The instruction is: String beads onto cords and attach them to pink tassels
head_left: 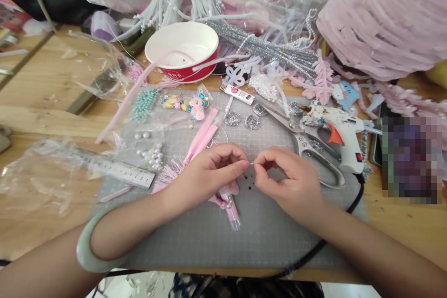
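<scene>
Over the grey cutting mat (pixel 272 237), my left hand (pixel 223 167) and my right hand (pixel 284 177) almost meet, each with thumb and forefinger pinched. Between the fingertips is something tiny and pale, too small to name; a thin thread loops up behind my left hand. A pink tassel (pixel 202 137) with ribbon strips lies under and behind my left hand, and a pink piece with beads (pixel 232 212) lies below it. White pearls (pixel 152 154) and turquoise beads (pixel 145 104) sit to the left. A jade bangle (pixel 85 244) circles my left forearm.
Scissors (pixel 300 139) and a white glue gun (pixel 351 144) with a black cord lie at the right. A metal ruler (pixel 115 167) is at the left. Behind stand a red and white bowl (pixel 206 71), a lighter (pixel 239 94), silver pipe cleaners (pixel 272 51) and a large pink bundle (pixel 387 18).
</scene>
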Tool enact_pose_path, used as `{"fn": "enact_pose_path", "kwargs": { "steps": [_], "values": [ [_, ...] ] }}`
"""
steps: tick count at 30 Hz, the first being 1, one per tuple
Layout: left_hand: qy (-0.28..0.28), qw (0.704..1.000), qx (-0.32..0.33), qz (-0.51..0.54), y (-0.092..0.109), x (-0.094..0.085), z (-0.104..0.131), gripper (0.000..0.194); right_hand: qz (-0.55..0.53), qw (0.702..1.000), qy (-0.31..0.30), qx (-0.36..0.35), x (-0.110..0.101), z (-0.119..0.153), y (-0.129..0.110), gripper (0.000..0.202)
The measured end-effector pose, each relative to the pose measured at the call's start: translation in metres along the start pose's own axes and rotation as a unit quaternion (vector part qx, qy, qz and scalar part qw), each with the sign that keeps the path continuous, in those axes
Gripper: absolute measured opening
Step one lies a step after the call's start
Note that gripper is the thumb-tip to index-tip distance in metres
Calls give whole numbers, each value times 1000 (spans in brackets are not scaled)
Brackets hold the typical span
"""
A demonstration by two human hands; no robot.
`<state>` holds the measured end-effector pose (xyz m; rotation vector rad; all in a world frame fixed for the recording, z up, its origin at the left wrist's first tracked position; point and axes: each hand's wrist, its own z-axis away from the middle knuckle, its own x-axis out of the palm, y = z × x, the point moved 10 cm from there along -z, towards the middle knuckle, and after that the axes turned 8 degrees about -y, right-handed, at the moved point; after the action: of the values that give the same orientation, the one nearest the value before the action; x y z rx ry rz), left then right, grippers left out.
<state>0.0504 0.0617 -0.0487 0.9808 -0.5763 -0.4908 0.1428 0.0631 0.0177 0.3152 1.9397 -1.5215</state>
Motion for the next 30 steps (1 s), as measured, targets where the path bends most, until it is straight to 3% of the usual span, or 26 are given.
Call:
{"fn": "enact_pose_path", "kwargs": {
  "steps": [6,9,14,18,21,24,27,30],
  "values": [
    [-2,995,-2,95,1,-4,-2,13,2,998,55,12,-23,-1,-3,14],
    [-31,988,-31,149,-3,4,-3,13,-12,997,75,26,-31,0,0,14],
    [-80,987,-36,136,-4,17,-2,15,-26,996,77,26,-33,1,0,13],
    [-66,992,60,91,12,12,0,28,-44,996,68,22,-33,0,-1,12],
    [-12,983,183,21,38,3,9,21,-33,998,56,0,-31,0,-9,11],
    [-19,975,220,7,48,8,14,12,-21,999,31,-14,-26,0,-18,13],
    [-45,980,184,56,42,14,10,7,-28,1000,5,-5,-20,-1,-18,12],
    [-20,991,112,74,26,9,5,14,-24,999,-14,23,-17,-2,-9,9]
  ]
}}
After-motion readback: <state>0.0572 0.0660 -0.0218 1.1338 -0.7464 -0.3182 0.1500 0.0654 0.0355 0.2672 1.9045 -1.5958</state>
